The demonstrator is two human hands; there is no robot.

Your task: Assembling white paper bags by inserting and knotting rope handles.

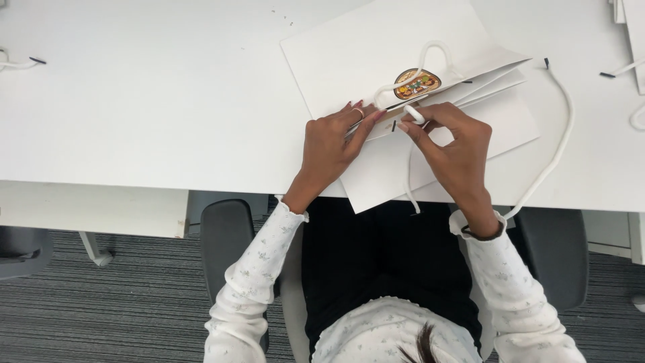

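A flat white paper bag (430, 154) lies on the white table (134, 101), its open top edge pointing toward three o'clock. The left hand (332, 144) presses down on the bag's edge, fingers stretched nearly flat and closed on nothing, apparently to keep the paper steady. At its three o'clock, the right hand (453, 144) pinches the end of a white cord (415, 114) between thumb and forefinger, holding it right at the bag's edge, seemingly at a handle hole. A second loop of cord (433, 54) arches at twelve o'clock beside a small colourful sticker (416, 83). Another long white cord (561, 134) trails off the table toward five o'clock. Any hole itself is hidden under the fingers, and objects at the far right edge are cut off.
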